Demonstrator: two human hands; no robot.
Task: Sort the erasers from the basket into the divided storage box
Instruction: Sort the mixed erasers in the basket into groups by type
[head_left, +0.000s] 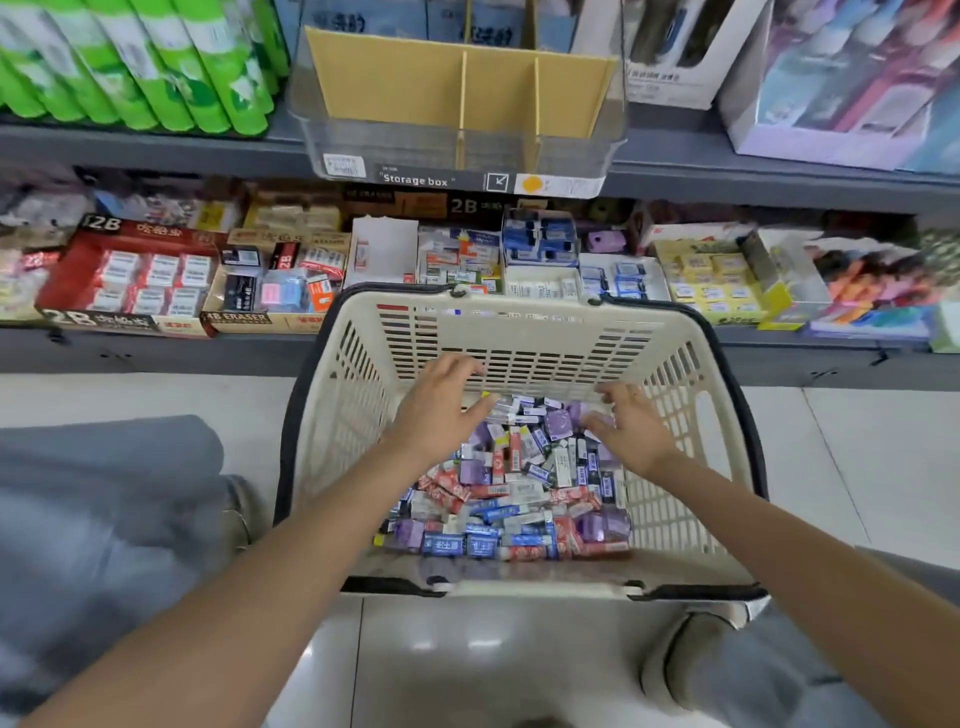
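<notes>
Down in the basket (332, 415) on the floor, the left hand (441, 410) hovers over the eraser pile (514, 493), fingers spread and loose, gripping nothing. To its right, the right hand (626, 426) reaches in too, fingers relaxed and empty as far as I can see. Honestly the risk is grabbing a mixed handful, since the colours are all jumbled together, then dropping some on the lift to the storage box (457, 93) on the far shelf, whose sections look empty.

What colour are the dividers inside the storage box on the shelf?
Tan cardboard dividers in the clear storage box, seen in the head view.
</notes>
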